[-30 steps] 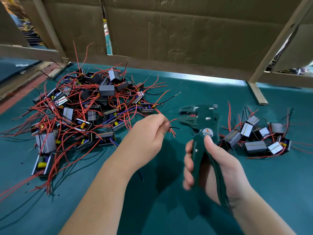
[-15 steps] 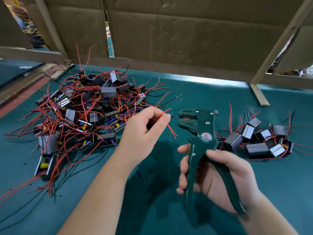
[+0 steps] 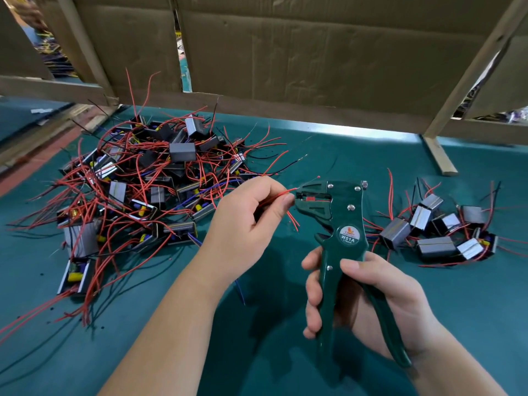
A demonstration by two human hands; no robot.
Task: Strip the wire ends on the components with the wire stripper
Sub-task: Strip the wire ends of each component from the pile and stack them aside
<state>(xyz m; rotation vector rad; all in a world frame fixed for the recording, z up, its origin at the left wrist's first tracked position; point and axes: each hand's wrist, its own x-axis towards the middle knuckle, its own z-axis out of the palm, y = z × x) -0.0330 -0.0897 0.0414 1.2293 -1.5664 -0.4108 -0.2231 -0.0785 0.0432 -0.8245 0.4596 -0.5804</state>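
The left hand (image 3: 245, 221) pinched a red wire (image 3: 281, 193) between thumb and fingers (image 3: 265, 185). Its tip was just at the mouth of the wire stripper (image 3: 337, 224). The right hand (image 3: 371, 298) gripped the tool, fingers curled round handles that stood spread. To do this well, I judged, the end should go in straight, held taut close to the pinching fingers, with the spare red leads below the thumb kept clear — then one firm squeeze. No container showed. Components lay loose on the bench (image 3: 428, 324): a tangled heap (image 3: 148, 190) left of and beyond the left fingers, and a smaller cluster (image 3: 440, 232) right of the tool — apparently the finished ones.
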